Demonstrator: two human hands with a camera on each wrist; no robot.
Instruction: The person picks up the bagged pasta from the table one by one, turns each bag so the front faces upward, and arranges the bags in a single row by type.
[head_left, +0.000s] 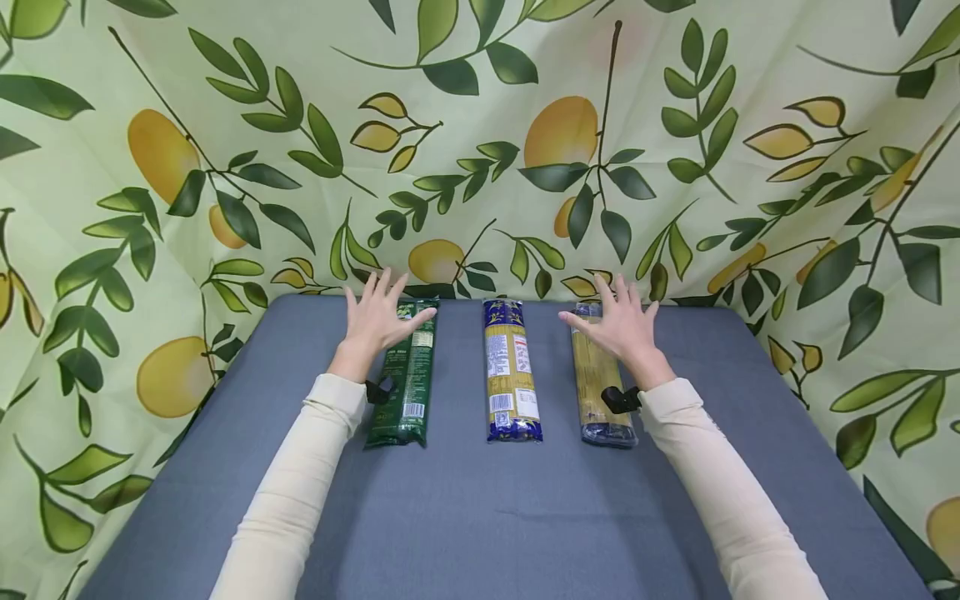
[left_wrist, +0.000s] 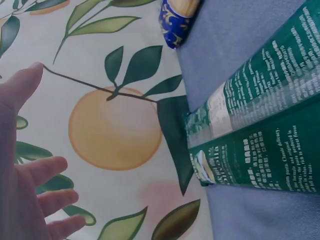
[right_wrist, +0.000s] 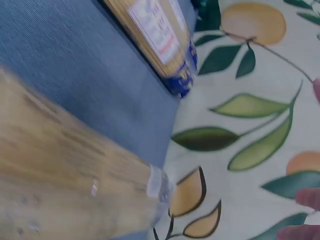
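Three packs of pasta lie side by side, lengthwise, on a grey-blue cloth. My left hand [head_left: 377,321], fingers spread, hovers over the far end of the green pasta pack [head_left: 408,383] and holds nothing. In the left wrist view the printed side of that green pack [left_wrist: 260,135] shows apart from the fingers. Over the far end of the clear spaghetti pack [head_left: 597,379] my right hand [head_left: 624,323] is spread too, with nothing in it. Between the hands lies the blue-ended spaghetti pack [head_left: 512,375], touched by neither.
The cloth-covered table [head_left: 465,517] ends at a hanging fabric backdrop [head_left: 480,108] printed with leaves and yellow fruit, which also closes in both sides. A black wrist mount [head_left: 619,400] overlaps the clear pack in the head view; another black mount [head_left: 380,390] sits at the left wrist.
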